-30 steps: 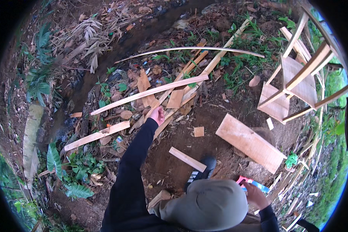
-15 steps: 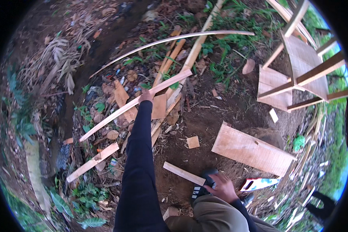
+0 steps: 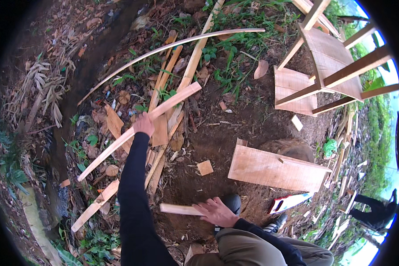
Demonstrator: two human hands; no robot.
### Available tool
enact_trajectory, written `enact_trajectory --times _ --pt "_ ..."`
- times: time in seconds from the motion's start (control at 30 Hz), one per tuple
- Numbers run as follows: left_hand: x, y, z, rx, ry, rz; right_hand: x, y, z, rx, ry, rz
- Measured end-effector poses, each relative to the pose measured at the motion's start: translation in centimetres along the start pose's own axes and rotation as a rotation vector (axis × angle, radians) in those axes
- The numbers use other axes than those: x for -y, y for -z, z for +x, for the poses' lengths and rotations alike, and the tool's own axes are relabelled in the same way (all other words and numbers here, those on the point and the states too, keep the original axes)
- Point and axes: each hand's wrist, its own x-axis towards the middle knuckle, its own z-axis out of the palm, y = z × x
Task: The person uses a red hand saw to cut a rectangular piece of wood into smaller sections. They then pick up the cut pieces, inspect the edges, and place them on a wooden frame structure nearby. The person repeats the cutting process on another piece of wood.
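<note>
My left hand (image 3: pixel 145 123), on an outstretched arm, is closed around the middle of a long, narrow wooden batten (image 3: pixel 176 99), which slants up to the right above the scraps. Close to my knee, my right hand (image 3: pixel 217 213) grips the right end of a short wooden batten (image 3: pixel 179 209). Its fingers lie over the top of the wood, and the end under them is hidden. A shoe (image 3: pixel 232 203) shows just behind that hand.
A wide board (image 3: pixel 275 170) lies right of centre, with a handsaw (image 3: pixel 290 202) beside it. At the upper right is a wooden frame with legs (image 3: pixel 330 53). A square offcut (image 3: pixel 205 167) rests on the soil. Another person (image 3: pixel 370 210) stands at the far right.
The view has shifted, and my left hand has lifted the long batten nearer. My right hand has closed on the short batten, which now lies more level.
</note>
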Motion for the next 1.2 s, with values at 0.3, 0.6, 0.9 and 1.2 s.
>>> enact_trajectory --times 0.3,0.6,0.9,1.2 --pt "-7.8 24.1 -11.6 -0.104 -0.337 -0.074 1.3 14.9 -1.7 -0.926 -0.399 0.101" --pt "-19.7 31.0 -19.8 -0.159 -0.567 -0.245 -4.3 21.6 -15.6 -1.132 -0.693 -0.524" --pt "-26.2 32.2 -22.4 -0.142 -0.754 -0.201 -13.7 26.8 -20.0 -0.780 -0.721 -0.527" --pt "-32.3 36.5 -24.1 -0.197 -0.962 -0.110 -15.0 19.1 -20.6 -0.652 -0.396 -0.287"
